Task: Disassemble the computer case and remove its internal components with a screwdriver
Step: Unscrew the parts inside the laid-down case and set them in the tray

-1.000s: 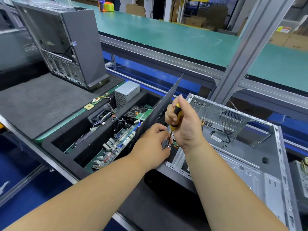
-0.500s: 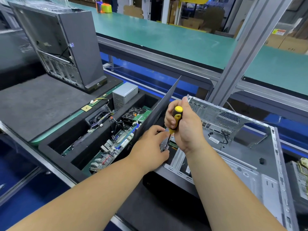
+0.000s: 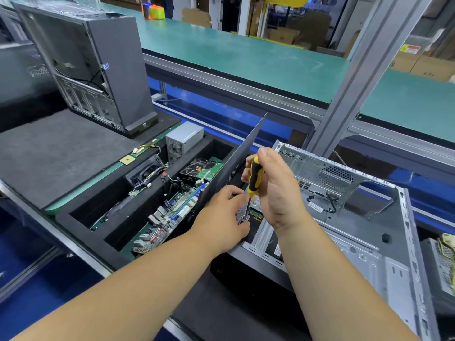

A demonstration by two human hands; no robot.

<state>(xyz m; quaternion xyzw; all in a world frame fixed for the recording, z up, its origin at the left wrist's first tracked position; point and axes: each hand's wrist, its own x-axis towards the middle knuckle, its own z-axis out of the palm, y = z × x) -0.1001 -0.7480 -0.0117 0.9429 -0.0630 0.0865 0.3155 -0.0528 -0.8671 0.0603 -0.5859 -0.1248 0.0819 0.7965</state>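
Screws like the one under the screwdriver (image 3: pixel 253 179) tip are coming out cleanest when the blade is sitting square in the head and pressing straight down, so the tool should be staying upright while turning, with the small bracket (image 3: pixel 242 214) steadied so it is not twisting. The computer case (image 3: pixel 369 232) is lying open on its side at the near right edge of the workbench, and the screw is sitting at the case's near left corner. The right hand (image 3: pixel 275 190) is curling round the yellow-and-black handle, while the left hand (image 3: pixel 224 215) is pinching the bracket just beside the tip.
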